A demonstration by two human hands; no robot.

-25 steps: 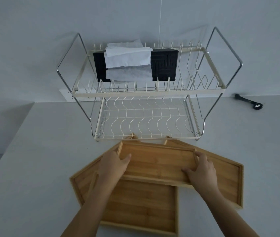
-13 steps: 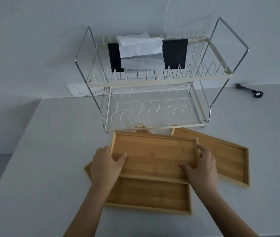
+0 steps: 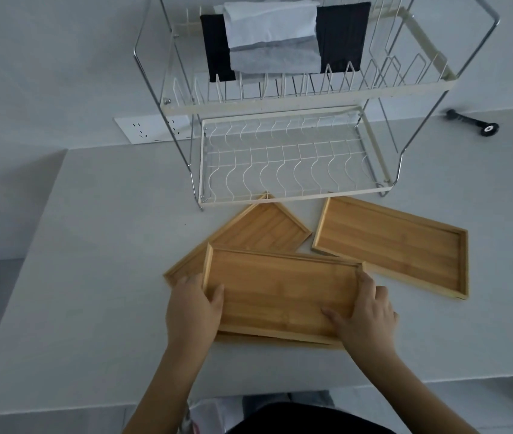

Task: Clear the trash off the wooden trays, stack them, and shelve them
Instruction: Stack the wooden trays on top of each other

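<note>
White flat desk [image 3: 98, 245], no trash seen on any tray. Two-tier white wire dish rack [image 3: 283, 161] at the back, lower tier bare, black box with white tissue [image 3: 270, 36] on the upper tier. Three rectangular bamboo trays: right tray [image 3: 392, 245] lies alone, angled, just right of the others; angled tray [image 3: 248, 236] sits under the held tray [image 3: 280, 292], corner nearly touching the rack. Held tray's long axis runs left-right, skewed against the one below, not nested. Left hand [image 3: 192, 305] clasps its left short end, right hand [image 3: 364, 314] its right end, thumbs inside the rim. Judgement: squaring onto the lower tray comes next; the loose tray is nearer the right hand.
</note>
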